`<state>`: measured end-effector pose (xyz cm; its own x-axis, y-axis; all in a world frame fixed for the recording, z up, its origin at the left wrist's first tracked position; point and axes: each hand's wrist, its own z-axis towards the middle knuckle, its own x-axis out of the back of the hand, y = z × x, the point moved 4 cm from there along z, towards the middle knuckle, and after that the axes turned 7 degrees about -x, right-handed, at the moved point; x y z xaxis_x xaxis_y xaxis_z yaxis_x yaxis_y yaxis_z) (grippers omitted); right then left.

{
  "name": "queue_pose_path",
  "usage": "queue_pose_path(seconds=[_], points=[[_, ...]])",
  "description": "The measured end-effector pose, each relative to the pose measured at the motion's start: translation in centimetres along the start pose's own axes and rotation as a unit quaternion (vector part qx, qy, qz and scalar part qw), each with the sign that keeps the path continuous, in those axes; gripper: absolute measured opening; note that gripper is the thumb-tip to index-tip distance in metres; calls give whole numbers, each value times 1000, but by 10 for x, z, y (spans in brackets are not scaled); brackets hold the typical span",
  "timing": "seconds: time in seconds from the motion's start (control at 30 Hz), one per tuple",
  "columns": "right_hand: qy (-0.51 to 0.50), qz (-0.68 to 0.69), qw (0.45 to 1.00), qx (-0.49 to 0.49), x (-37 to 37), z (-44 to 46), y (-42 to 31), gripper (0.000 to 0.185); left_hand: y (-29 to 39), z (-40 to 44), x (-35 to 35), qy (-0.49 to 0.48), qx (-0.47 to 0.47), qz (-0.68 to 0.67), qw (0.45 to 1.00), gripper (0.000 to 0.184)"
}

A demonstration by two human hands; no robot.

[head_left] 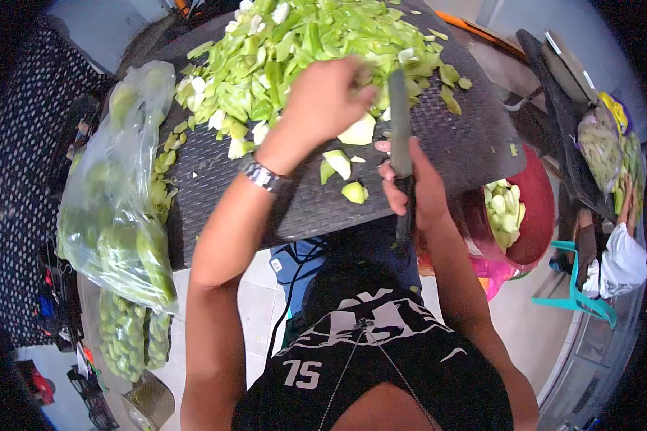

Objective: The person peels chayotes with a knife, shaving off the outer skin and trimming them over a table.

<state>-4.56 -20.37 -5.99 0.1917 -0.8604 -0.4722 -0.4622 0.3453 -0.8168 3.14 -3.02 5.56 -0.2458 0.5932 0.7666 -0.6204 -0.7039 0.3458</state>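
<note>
My right hand [415, 185] grips a knife [399, 126] by its dark handle, with the blade pointing up and away from me. My left hand [327, 100], with a metal-band watch at its wrist, hangs over the near edge of a large heap of green peelings and slices [266, 72]. Its fingers look bent but are smeared by motion, so what they hold, if anything, cannot be made out. Just below it lies a pale cut piece [359, 131]. A small rounded green piece [354, 192] and a pale chunk [338, 164] rest nearer me on the dark woven-pattern table [259, 208].
A clear plastic bag of green fruit [115, 208] stands along the table's left side, with a bag of smaller green produce [122, 337] below. At right, a red tub [535, 208] holds pale peeled pieces [505, 215]. Another person [618, 262] is near a teal stool [575, 294].
</note>
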Motion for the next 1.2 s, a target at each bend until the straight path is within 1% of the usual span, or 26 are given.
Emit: queue_pose_path(seconds=[0.03, 0.1, 0.13, 0.2, 0.3, 0.33, 0.43, 0.47, 0.57, 0.6, 0.67, 0.7, 0.73, 0.83, 0.87, 0.97, 1.0, 1.1, 1.13, 1.2], points=[[-23, 41, 999, -9, 4, 1, 1, 69, -17, -10, 2, -91, 94, 78, 988, 46], [-69, 120, 990, -26, 13, 5, 0, 68, -32, -32, -6, -185, 192, 125, 956, 62], [-96, 153, 983, -36, 17, 8, 1, 67, -30, -38, -12, -183, 181, 132, 957, 66], [-104, 145, 983, -31, 18, 9, 2, 67, -21, -41, -31, -182, 156, 142, 960, 73], [-93, 159, 982, -34, 17, 3, 2, 67, -16, -35, -55, -132, 147, 104, 975, 81], [-88, 168, 981, -37, 15, 1, 2, 67, -14, -31, -57, -122, 149, 75, 978, 74], [-88, 183, 979, -10, 13, -5, 2, 66, -10, -22, -71, -50, 110, -3, 993, 63], [-84, 182, 980, -2, 12, -7, 2, 66, -11, -21, -78, -67, 113, -72, 989, 56], [-61, 167, 984, 26, 9, -18, -1, 66, -12, -23, -85, -58, 116, -161, 978, 59], [-47, 150, 987, 39, 8, -22, -4, 66, -11, -25, -81, -24, 99, -229, 968, 55], [-27, 121, 990, 59, 8, -29, -10, 65, -23, -32, -86, -13, 206, -393, 896, 50], [-21, 109, 992, 67, 10, -32, -13, 65, -28, -35, -87, -6, 257, -469, 845, 48], [-14, 96, 992, 76, 12, -33, -16, 65, -31, -36, -85, -36, 272, -558, 783, 42], [-6, 105, 992, 69, 15, -32, -18, 64, -46, -47, -81, -74, 325, -622, 709, 43], [-6, 105, 992, 69, 14, -31, -18, 64, -49, -49, -80, -66, 340, -627, 698, 40], [-13, 104, 993, 59, 10, -26, -15, 63, -39, -57, -64, -84, 365, -697, 611, 40], [-17, 101, 993, 54, 9, -24, -13, 62, -36, -59, -57, -80, 353, -714, 599, 42], [-4, 57, 998, 33, 2, -22, -8, 61, -43, -67, -40, -96, 331, -674, 654, 48], [4, 36, 999, 25, 0, -22, -8, 61, -45, -68, -33, -101, 315, -644, 690, 50], [6, 3, 1000, 21, -6, -23, -8, 60, -61, -74, -24, -141, 320, -556, 754, 53]])
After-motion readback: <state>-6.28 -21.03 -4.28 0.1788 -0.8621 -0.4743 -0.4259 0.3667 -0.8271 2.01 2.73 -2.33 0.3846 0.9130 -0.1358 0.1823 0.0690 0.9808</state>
